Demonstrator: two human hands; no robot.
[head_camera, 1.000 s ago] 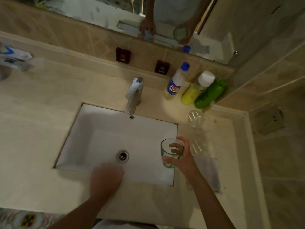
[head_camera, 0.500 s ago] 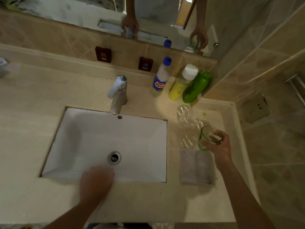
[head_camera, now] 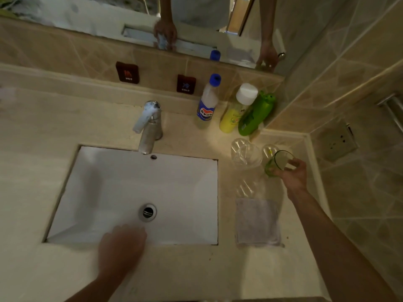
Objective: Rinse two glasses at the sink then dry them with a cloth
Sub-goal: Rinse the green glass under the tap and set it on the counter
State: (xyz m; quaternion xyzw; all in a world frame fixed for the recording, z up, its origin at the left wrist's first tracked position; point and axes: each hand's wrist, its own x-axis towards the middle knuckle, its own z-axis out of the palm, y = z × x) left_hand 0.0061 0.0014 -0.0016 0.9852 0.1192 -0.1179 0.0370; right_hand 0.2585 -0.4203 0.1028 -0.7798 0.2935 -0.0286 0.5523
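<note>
My right hand grips a green-tinted glass by its rim, tilted, over the counter at the far right near the wall. A clear glass stands on the counter just left of it, right of the sink. A folded grey cloth lies flat on the counter in front of the clear glass. My left hand rests on the front rim of the white sink, fingers loosely spread, holding nothing. The chrome tap stands behind the basin with no water running.
Three bottles stand at the back right: a blue-capped one, a yellow one and a green one. A mirror runs along the back wall. The tiled side wall closes the counter on the right.
My right hand has carried the green glass from over the sink's right edge to the far right of the counter, beside the clear glass. My left hand has stayed on the sink's front rim.
</note>
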